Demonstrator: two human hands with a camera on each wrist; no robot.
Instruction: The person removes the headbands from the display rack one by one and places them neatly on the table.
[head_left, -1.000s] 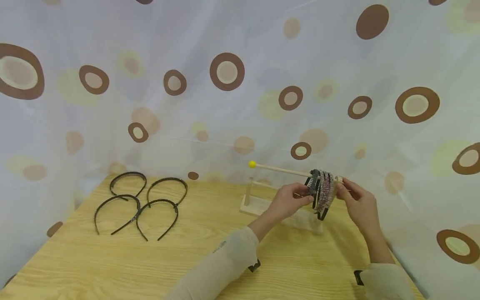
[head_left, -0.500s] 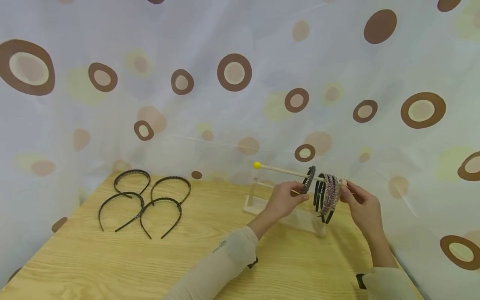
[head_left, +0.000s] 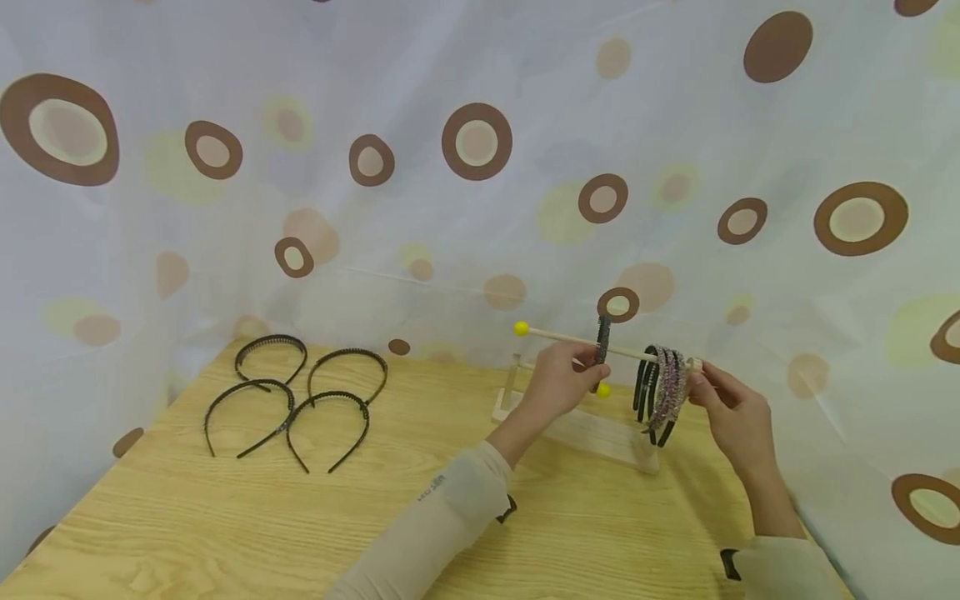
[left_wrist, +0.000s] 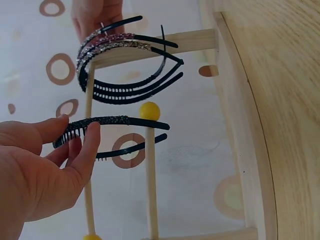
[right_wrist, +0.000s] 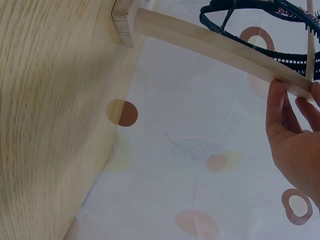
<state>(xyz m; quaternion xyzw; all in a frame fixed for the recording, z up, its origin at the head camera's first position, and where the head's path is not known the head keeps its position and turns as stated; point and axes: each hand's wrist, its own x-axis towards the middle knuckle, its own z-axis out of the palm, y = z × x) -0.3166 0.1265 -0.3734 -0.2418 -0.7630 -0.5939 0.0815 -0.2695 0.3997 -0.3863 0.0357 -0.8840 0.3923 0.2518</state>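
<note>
My left hand [head_left: 562,377] pinches a dark glittery headband [left_wrist: 112,120] between thumb and fingers. This headband sits at the upper rod [head_left: 555,337] of a wooden stand, apart from the others, with its two ends pointing toward the lower rod's yellow ball [left_wrist: 149,111]. Several more headbands [head_left: 663,387], some with silver and pink glitter, hang bunched at the rod's right end. There my right hand [head_left: 738,417] grips the top of the stand's upright post [right_wrist: 215,45] with thumb and fingers.
Several black headbands [head_left: 327,395] lie on the left of the wooden table [head_left: 247,525]. The stand's flat base [head_left: 600,442] rests near the back edge. A yellow ball [head_left: 521,328] caps the upper rod's left end. Behind hangs a patterned curtain [head_left: 420,225].
The left hand has drawn the dark glittery headband leftward along the upper rod, away from the bunch. The right hand has kept its grip on the post. The head view has shifted slightly.
</note>
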